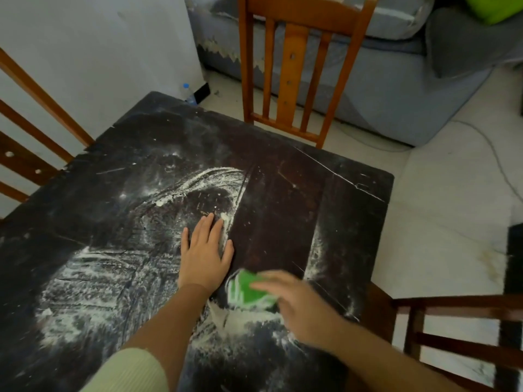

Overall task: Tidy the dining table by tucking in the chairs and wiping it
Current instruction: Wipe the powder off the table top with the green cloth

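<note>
Green sponge [250, 291] sits under the right hand [300, 309], whose fingers lie over it and press it to the table [283, 179]; the hand is blurred, so whether the grip curls round the sponge or only bears down on it I cannot tell. Just beside it, the left hand [205, 250] rests flat on the dark wood, fingers straight and holding nothing. White powder [85, 292] streaks the near and left parts of the table, while the strip beyond the sponge looks mostly wiped. So the wiping step is in hand and, by my judgement, well short of done. The next move likely calls for sweeping the sponge leftward through the thick patches, lifting the left hand out of the way. Two chairs [294, 80] at the far and left sides appear tucked in; a darker chair [452, 329] stands at the right.
</note>
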`<state>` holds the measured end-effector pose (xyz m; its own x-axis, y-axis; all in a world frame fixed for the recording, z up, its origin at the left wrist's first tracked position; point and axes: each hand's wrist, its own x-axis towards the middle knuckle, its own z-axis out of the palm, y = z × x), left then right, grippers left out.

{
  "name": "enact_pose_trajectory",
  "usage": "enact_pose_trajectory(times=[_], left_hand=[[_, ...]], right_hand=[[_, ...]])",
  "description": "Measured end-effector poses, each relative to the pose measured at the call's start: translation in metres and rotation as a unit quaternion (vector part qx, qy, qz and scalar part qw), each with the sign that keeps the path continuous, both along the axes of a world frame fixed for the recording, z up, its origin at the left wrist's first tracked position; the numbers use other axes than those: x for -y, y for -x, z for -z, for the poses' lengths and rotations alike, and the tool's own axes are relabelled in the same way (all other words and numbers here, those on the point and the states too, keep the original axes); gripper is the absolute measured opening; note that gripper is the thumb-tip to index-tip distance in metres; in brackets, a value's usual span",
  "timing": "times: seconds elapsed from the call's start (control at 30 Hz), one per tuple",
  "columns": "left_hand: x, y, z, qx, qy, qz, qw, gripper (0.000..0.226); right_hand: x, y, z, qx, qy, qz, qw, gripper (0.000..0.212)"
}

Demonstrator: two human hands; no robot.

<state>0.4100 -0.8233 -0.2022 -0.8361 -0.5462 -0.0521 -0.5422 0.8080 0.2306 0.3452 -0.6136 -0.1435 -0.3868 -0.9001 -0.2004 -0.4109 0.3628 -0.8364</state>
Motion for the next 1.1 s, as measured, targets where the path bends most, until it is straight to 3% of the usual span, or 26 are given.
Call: enact_pose_trajectory(times=[0.13, 0.23, 0.33, 0.47, 0.7, 0.83, 0.97, 1.1], left_hand=[[0.0, 0.0, 0.001, 0.004, 0.004, -0.005, 1.0, 0.072], [0.0, 0.0, 0.001, 0.012, 0.006, -0.006, 1.0, 0.071], [0.0, 0.0, 0.001, 0.007, 0.009, -0.009, 1.0, 0.069], [0.0, 0.0, 0.002, 0.01, 0.012, -0.003, 1.0, 0.07], [0.001, -0.001, 0.002, 0.007, 0.012, 0.005, 1.0, 0.055], [0.002, -0.001, 0.002, 0.0, 0.011, 0.004, 1.0, 0.059], [0.001, 0.0, 0.003, 0.002, 0.009, 0.0, 1.0, 0.053], [0.001, 0.0, 0.003, -0.002, 0.014, -0.002, 1.0, 0.063]], right_hand=[[0.019, 0.131, 0.003, -0.172, 0.025, 0.127, 0.977, 0.049], [0.032, 0.218, 0.005, -0.227, -0.043, 0.199, 0.952, 0.047], [0.03, 0.237, 0.021, -0.245, -0.11, 0.196, 0.943, 0.051], [0.011, 0.174, 0.032, -0.236, -0.058, 0.174, 0.954, 0.052], [-0.024, -0.018, 0.029, -0.149, -0.065, 0.154, 0.975, 0.057], [-0.026, -0.062, 0.013, -0.03, -0.032, 0.124, 0.991, 0.058], [-0.018, 0.018, -0.003, -0.037, 0.057, 0.26, 0.963, 0.035], [-0.011, 0.176, 0.007, -0.194, -0.014, 0.308, 0.931, 0.043]])
